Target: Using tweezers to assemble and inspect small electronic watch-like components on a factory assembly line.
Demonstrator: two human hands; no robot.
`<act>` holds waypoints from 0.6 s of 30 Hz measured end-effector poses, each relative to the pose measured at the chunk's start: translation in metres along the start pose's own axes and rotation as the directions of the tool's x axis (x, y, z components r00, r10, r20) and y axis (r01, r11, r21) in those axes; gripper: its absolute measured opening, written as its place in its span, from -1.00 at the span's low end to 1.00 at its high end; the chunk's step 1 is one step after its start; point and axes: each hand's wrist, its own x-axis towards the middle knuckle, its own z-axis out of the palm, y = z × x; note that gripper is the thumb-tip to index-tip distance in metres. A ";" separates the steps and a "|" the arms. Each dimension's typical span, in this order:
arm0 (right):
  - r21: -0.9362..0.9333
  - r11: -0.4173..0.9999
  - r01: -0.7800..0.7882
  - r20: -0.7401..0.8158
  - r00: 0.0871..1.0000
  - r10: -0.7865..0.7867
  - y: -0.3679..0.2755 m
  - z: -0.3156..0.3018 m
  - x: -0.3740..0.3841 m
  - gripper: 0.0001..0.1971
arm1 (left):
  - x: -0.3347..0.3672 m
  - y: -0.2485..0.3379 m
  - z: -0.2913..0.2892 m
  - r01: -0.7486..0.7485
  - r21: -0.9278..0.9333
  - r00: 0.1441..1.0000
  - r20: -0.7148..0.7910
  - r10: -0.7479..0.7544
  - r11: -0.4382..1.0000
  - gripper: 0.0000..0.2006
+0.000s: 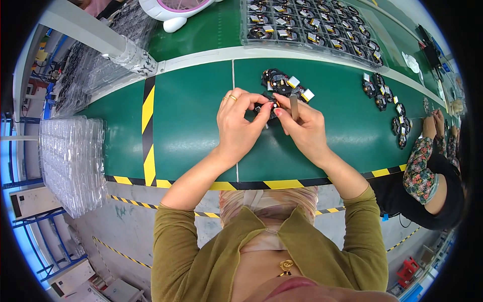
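Over the green bench my two hands meet, fingertips close together on a small round black electronic module (pixel 262 108). My left hand (pixel 239 123) is closed, pinching the module at its left side. My right hand (pixel 305 132) is closed too, its thumb and forefinger at the module's right edge. A flat grey metal tool, apparently tweezers (pixel 294 106), sticks up from the right hand's grip; its tip is hidden by the fingers. Just beyond lies a group of similar black modules (pixel 276 79) with a white battery pack (pixel 308 94) beside the right fingers.
Clear plastic trays (pixel 312 27) filled with modules stand past the white rail (pixel 201 59). At left are stacked empty plastic trays (pixel 73 161) and a grey post (pixel 108 38). More modules (pixel 378 90) lie to the right, near a co-worker's hands (pixel 433 126). Striped tape (pixel 282 184) marks the bench's front edge.
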 end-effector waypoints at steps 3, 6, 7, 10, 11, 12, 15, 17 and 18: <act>-0.015 1.000 0.020 0.001 1.000 -0.020 -0.004 0.000 0.000 -0.77 | -0.002 0.000 0.000 0.024 -0.063 1.000 -0.002 -0.025 0.998 -0.88; 0.119 0.983 -0.139 0.008 0.990 0.139 -0.011 -0.002 -0.001 -0.77 | -0.003 0.000 0.002 0.026 -0.114 1.000 -0.009 -0.027 0.993 -0.87; 0.153 0.975 -0.164 0.009 0.986 0.164 -0.011 -0.004 -0.002 -0.77 | -0.003 0.000 0.003 0.026 -0.127 1.000 -0.010 -0.027 0.992 -0.87; 0.178 0.969 -0.173 0.023 0.985 0.172 -0.011 -0.003 -0.001 -0.77 | -0.003 -0.001 0.000 -0.016 -0.091 0.999 -0.029 0.014 0.996 -0.87; 0.158 0.974 -0.160 0.023 0.987 0.159 -0.011 -0.003 -0.001 -0.77 | -0.004 -0.002 0.001 -0.017 -0.092 0.999 -0.030 0.014 0.996 -0.87; 0.158 0.974 -0.160 0.022 0.987 0.159 -0.010 -0.004 -0.001 -0.77 | -0.004 -0.003 0.002 -0.035 -0.083 0.999 -0.036 0.032 0.996 -0.87; 0.079 0.994 -0.081 0.017 0.997 0.080 -0.008 -0.006 0.000 -0.77 | -0.005 -0.004 0.002 -0.067 -0.057 0.997 -0.050 0.065 0.996 -0.86; 0.098 0.991 -0.088 0.026 0.996 0.086 -0.012 -0.006 0.000 -0.78 | -0.004 -0.003 0.002 -0.084 -0.038 0.995 -0.058 0.082 0.996 -0.85; 0.099 0.991 -0.086 0.025 0.996 0.084 -0.013 -0.006 0.000 -0.78 | -0.003 -0.003 0.002 -0.115 -0.021 0.991 -0.074 0.113 0.993 -0.84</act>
